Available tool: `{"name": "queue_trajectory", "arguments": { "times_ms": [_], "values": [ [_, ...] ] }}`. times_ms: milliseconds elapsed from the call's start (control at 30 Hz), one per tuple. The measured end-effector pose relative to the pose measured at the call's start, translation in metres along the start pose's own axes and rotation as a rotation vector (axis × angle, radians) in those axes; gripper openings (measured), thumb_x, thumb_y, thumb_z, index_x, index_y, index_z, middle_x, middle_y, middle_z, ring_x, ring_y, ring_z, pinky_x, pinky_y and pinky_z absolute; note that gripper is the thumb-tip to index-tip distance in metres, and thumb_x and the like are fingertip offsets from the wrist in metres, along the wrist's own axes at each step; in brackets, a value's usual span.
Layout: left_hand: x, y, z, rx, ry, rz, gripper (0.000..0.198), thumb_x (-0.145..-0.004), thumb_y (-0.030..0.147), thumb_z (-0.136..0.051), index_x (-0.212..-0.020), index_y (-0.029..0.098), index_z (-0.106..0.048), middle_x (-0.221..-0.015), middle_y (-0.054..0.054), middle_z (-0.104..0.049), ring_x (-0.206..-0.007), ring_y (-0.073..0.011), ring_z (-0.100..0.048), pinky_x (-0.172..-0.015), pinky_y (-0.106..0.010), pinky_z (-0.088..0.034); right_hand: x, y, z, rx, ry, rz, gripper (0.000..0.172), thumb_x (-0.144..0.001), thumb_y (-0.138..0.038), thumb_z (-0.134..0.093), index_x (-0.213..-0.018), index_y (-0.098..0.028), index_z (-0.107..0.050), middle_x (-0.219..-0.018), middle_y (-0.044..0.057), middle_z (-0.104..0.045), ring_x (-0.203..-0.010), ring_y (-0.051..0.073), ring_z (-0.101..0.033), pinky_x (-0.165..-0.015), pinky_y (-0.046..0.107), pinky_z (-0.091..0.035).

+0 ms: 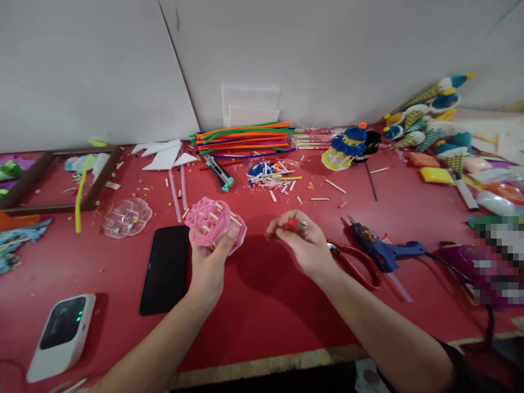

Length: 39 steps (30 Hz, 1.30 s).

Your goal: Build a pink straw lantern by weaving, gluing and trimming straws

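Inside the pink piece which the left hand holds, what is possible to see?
Pale sticks show among the strands of the pink piece. Whatever lies deeper inside cannot be seen: the strands cover it, and the left hand hides part of the lower side.

The red item [292,224] in the right hand [308,246] is too blurred to identify. That arm covers part of the red-handled tool [373,274]; pixel blocks mask some of the purple item [458,254].
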<state>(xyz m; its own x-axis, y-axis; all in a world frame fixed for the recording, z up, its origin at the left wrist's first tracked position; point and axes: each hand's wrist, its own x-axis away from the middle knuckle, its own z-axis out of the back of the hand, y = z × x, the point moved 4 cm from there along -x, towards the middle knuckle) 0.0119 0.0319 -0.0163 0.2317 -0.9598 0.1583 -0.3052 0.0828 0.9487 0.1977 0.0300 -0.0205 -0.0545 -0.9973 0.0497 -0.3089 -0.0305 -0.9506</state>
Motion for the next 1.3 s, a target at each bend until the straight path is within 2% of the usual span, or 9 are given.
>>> {"name": "queue_trajectory", "arguments": {
  "times_ms": [133,233,333,467,633,833,967,1133,1300],
  "values": [
    [0.001,0.000,0.000,-0.008,-0.002,-0.002,0.069,-0.064,0.042,-0.092,-0.123,0.028,-0.059,-0.125,-0.005,-0.066,-0.118,-0.0235,-0.064,-0.112,-0.045,-0.047,0.006,0.000,-0.002,0.170,-0.023,-0.031,0.009,-0.085,-0.031,-0.061,-0.090,-0.023,-0.061,-0.072,-0.001,-0.073,-0.074,0.017,-0.069,-0.078,0.036,-0.054],
    [0.001,0.000,0.000,-0.013,-0.008,0.002,0.070,-0.064,0.042,-0.092,-0.124,0.027,-0.058,-0.124,-0.004,-0.066,-0.118,-0.0235,-0.064,-0.112,-0.044,-0.047,0.006,0.000,-0.002,0.251,-0.017,-0.017,0.018,-0.083,-0.025,-0.058,-0.101,-0.023,-0.061,-0.078,-0.001,-0.071,-0.064,0.014,-0.060,-0.065,0.031,-0.049],
    [0.002,-0.001,0.001,-0.014,0.000,0.018,0.072,-0.063,0.042,-0.092,-0.124,0.027,-0.056,-0.122,-0.004,-0.066,-0.117,-0.0236,-0.064,-0.109,-0.044,-0.049,0.006,0.003,-0.003,0.221,-0.017,-0.032,0.029,-0.079,-0.021,-0.058,-0.107,-0.026,-0.053,-0.078,-0.004,-0.066,-0.057,0.011,-0.048,-0.053,0.025,-0.038],
    [0.002,-0.002,0.001,-0.011,0.014,0.033,0.072,-0.062,0.040,-0.093,-0.122,0.027,-0.056,-0.122,-0.005,-0.066,-0.117,-0.0238,-0.065,-0.107,-0.043,-0.050,0.009,0.005,-0.004,0.165,-0.055,-0.063,0.014,-0.092,-0.033,-0.053,-0.102,-0.027,-0.046,-0.084,-0.001,-0.065,-0.057,0.011,-0.043,-0.047,0.023,-0.034],
    [0.002,-0.001,-0.001,0.003,0.007,0.051,0.069,-0.063,0.040,-0.092,-0.120,0.027,-0.054,-0.119,-0.004,-0.067,-0.116,-0.0235,-0.066,-0.105,-0.042,-0.052,0.011,-0.002,-0.008,0.446,-0.182,0.073,0.025,-0.098,-0.047,-0.055,-0.103,-0.023,-0.055,-0.089,0.003,-0.068,-0.067,0.014,-0.057,-0.058,0.027,-0.045],
    [0.003,-0.002,0.001,-0.006,0.005,0.050,0.067,-0.067,0.037,-0.090,-0.122,0.028,-0.053,-0.121,-0.004,-0.068,-0.116,-0.0227,-0.067,-0.104,-0.040,-0.053,0.012,-0.015,-0.012,0.592,-0.231,0.233,0.031,-0.102,-0.046,-0.047,-0.109,-0.023,-0.066,-0.091,0.005,-0.073,-0.083,0.020,-0.068,-0.077,0.035,-0.055],
    [0.003,-0.006,0.001,-0.055,-0.031,0.044,0.069,-0.064,0.036,-0.092,-0.120,0.024,-0.054,-0.120,-0.006,-0.069,-0.114,-0.0227,-0.068,-0.105,-0.040,-0.052,0.013,-0.012,-0.009,0.548,-0.175,0.234,0.030,-0.102,-0.045,-0.047,-0.113,-0.023,-0.064,-0.099,0.007,-0.073,-0.090,0.020,-0.070,-0.082,0.036,-0.056],
    [0.006,0.001,-0.002,-0.131,-0.032,-0.025,0.070,-0.059,0.033,-0.094,-0.117,0.023,-0.056,-0.116,-0.006,-0.071,-0.106,-0.0236,-0.072,-0.100,-0.040,-0.056,0.014,-0.006,0.001,0.429,0.015,0.222,0.026,-0.093,-0.043,-0.065,-0.109,-0.024,-0.057,-0.092,0.003,-0.070,-0.071,0.015,-0.066,-0.062,0.027,-0.053],
    [0.010,0.005,-0.007,-0.117,-0.073,-0.035,0.065,-0.060,0.033,-0.094,-0.113,0.023,-0.058,-0.107,-0.005,-0.074,-0.094,-0.0249,-0.076,-0.093,-0.042,-0.062,0.018,-0.012,-0.002,0.445,0.023,0.264,0.021,-0.091,-0.037,-0.067,-0.105,-0.024,-0.058,-0.082,0.000,-0.068,-0.062,0.012,-0.061,-0.054,0.024,-0.049]
  ]
}}
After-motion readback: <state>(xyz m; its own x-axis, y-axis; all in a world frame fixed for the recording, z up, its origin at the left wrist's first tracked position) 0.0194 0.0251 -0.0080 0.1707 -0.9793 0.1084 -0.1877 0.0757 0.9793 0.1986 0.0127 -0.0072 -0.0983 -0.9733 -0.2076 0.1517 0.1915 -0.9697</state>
